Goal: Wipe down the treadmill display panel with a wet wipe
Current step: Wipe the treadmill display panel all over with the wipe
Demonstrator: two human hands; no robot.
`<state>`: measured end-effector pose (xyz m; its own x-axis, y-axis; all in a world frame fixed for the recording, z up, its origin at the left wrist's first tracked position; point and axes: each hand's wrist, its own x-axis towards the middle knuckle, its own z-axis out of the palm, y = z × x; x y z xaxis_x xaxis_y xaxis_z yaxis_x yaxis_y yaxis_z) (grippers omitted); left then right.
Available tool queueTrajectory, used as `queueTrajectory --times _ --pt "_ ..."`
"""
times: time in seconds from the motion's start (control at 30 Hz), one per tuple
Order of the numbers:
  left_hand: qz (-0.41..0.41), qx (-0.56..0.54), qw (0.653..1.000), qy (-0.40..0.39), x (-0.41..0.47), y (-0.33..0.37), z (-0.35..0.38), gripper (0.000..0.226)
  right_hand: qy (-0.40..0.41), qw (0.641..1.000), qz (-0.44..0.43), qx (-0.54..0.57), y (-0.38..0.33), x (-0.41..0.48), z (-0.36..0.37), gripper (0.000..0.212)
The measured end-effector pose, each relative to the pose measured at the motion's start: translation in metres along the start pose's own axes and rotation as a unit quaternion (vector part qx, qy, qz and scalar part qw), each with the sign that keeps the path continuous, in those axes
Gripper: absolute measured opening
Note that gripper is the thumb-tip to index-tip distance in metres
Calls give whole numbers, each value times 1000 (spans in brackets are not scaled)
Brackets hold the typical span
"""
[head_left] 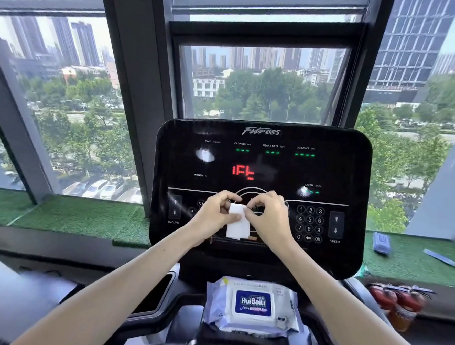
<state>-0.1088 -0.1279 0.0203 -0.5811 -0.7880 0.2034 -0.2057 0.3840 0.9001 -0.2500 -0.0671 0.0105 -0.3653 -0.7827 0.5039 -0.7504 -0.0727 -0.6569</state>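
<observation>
The black treadmill display panel (327, 173) stands upright in front of me, showing red digits, green dashes and a number keypad at lower right. A folded white wet wipe (238, 223) hangs in front of the panel's lower middle. My left hand (214, 215) pinches its upper left edge. My right hand (267, 217) pinches its upper right corner with thumb and forefinger. The wipe is partly unfolded and hangs downward between both hands.
A pack of wet wipes (251, 305) with a blue label lies on the console tray below the panel. Green turf covers the window ledge (72, 216); a blue packet (381, 242) and a blue pen-like item (441, 258) lie on its right part. Red fire extinguishers (399, 303) stand lower right.
</observation>
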Motion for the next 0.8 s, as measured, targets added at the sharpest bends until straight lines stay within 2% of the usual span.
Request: queueTrajectory --times 0.1,0.2,0.27,0.4,0.5,0.57,0.67,0.8 --pt "-75 17 997 8 -1 10 2 37 17 999 10 30 -1 2 -4 8" --pt "-225 -129 966 -4 0 19 2 51 -4 998 25 64 -3 2 -9 7" --pt "-272 -219 937 -20 3 18 1 51 -18 998 19 63 -5 1 -11 7" --pt "-300 -318 899 -32 4 17 5 41 -59 996 -2 67 -7 -4 -9 9" --pt "-315 -318 894 -15 4 15 8 34 -43 997 -57 19 -3 -6 -6 8" --pt "-317 -326 890 1 5 14 9 21 -25 995 -94 -7 -1 -6 -5 8" --pt "-313 -320 894 25 2 16 12 2 -30 995 -99 -7 2 -7 -3 12" --pt "-343 -279 895 58 1 20 17 7 -25 993 -116 17 2 -10 1 9"
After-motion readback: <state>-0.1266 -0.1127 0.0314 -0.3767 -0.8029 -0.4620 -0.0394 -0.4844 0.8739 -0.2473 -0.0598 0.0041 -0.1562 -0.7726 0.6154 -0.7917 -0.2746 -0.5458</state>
